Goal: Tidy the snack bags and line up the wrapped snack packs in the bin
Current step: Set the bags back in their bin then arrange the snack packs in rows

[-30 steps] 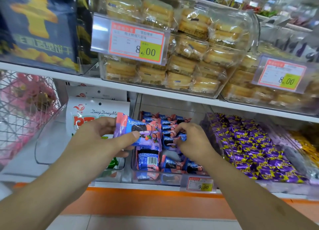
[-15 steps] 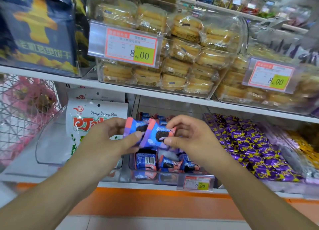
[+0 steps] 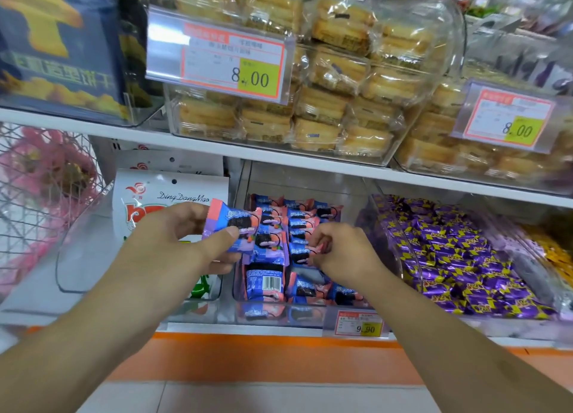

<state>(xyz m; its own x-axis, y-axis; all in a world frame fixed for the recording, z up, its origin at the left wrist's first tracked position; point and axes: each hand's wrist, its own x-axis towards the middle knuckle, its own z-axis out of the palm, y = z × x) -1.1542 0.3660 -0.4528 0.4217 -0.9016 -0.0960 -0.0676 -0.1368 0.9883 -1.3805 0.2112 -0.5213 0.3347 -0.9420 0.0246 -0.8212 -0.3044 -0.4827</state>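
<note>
A clear plastic bin [image 3: 310,315] on the lower shelf holds several blue-and-pink wrapped snack packs [image 3: 297,223], some standing in rows, some lying flat at the front. My left hand [image 3: 186,242] is at the bin's left edge, thumb and fingers closed around a small stack of these packs [image 3: 231,226]. My right hand [image 3: 344,251] is inside the bin, fingers pinched on one pack [image 3: 322,246] in the right row. A white snack bag [image 3: 161,195] with red lettering stands in the bin to the left, partly hidden by my left hand.
A bin of purple-and-yellow wrapped candies [image 3: 449,257] sits to the right. Above, clear boxes of yellow cakes [image 3: 325,81] carry price tags [image 3: 217,59]. A wire basket [image 3: 37,201] stands at far left. A small price tag [image 3: 359,324] hangs on the bin front.
My right hand has let go of the pack held beside my left hand and dropped into the bin, now pinching a pack in the right row. My left hand keeps its packs.
</note>
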